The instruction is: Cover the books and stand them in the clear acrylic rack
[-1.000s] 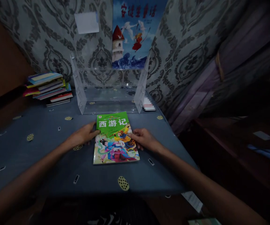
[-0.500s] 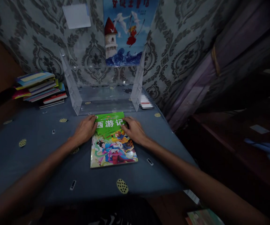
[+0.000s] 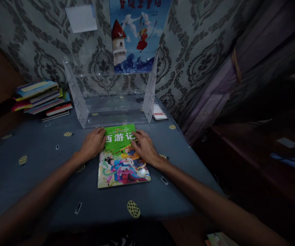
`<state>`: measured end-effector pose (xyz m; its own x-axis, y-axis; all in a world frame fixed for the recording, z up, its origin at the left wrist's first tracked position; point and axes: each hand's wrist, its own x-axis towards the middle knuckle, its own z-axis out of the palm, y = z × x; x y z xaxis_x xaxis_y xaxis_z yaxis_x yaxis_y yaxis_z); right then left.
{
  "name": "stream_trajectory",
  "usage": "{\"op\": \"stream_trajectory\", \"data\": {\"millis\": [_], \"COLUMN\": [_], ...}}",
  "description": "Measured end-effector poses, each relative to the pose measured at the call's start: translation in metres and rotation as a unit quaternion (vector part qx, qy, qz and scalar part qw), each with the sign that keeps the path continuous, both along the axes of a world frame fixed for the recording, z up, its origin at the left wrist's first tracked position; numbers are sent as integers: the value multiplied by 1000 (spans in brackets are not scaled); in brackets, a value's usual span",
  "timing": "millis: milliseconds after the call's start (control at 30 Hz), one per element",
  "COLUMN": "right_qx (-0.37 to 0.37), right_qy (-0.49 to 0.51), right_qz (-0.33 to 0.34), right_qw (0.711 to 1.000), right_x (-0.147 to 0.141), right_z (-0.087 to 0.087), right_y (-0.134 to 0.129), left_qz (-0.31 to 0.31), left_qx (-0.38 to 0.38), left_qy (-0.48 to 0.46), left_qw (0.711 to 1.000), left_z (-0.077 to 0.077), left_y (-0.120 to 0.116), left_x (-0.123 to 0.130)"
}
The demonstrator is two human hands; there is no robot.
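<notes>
A picture book (image 3: 123,167) with a green top and white Chinese characters lies flat on the table, cover up. My left hand (image 3: 93,142) grips its upper left edge, thumb and fingers along the side. My right hand (image 3: 145,147) is at the upper right edge, with thumb and fingertips over the cover. Behind the book stands a clear acrylic rack (image 3: 79,107) with stepped tiers. Above the rack's back, a blue book (image 3: 134,37) with a red-roofed tower on its cover stands upright against the patterned wall.
A stack of books (image 3: 43,99) sits at the table's back left. A blurred white item (image 3: 159,112) lies right of the rack. A white panel (image 3: 81,18) is on the wall. Beyond the table's right edge hangs a purple curtain (image 3: 211,99). Another book (image 3: 221,239) lies below the table's front.
The view has shifted slightly. My right hand's fingers have moved a little down and inward on the cover. My left hand stays at the book's left edge.
</notes>
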<state>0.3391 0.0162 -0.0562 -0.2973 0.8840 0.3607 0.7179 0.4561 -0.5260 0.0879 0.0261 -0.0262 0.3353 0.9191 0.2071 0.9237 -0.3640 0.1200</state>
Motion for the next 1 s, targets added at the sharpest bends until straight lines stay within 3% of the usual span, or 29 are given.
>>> {"op": "stream_trajectory", "data": {"millis": [467,567,700,833,1000], "right_qx": [-56,-29,29,21,8], "right_qy": [-81,-123,-177,-187,-165], "right_qz": [-26,-25,42,114,130], "right_qw": [995,992,983,975,978], "right_x": [-15,-17,-30,-53,-64], "right_z": [14,19,27,26,24], "right_y": [22,22,24,29,31], "left_qz": [-46,-58,-76,-79,-78], "left_qx": [3,10,23,36,42], "left_qy": [-33,-14,-12,-24,2], "left_qw": [998,998,997,996,996], "left_z": [-5,-4,-12,-21,-13], "left_y": [10,12,15,15,15], "left_x": [0,2,4,4,6]}}
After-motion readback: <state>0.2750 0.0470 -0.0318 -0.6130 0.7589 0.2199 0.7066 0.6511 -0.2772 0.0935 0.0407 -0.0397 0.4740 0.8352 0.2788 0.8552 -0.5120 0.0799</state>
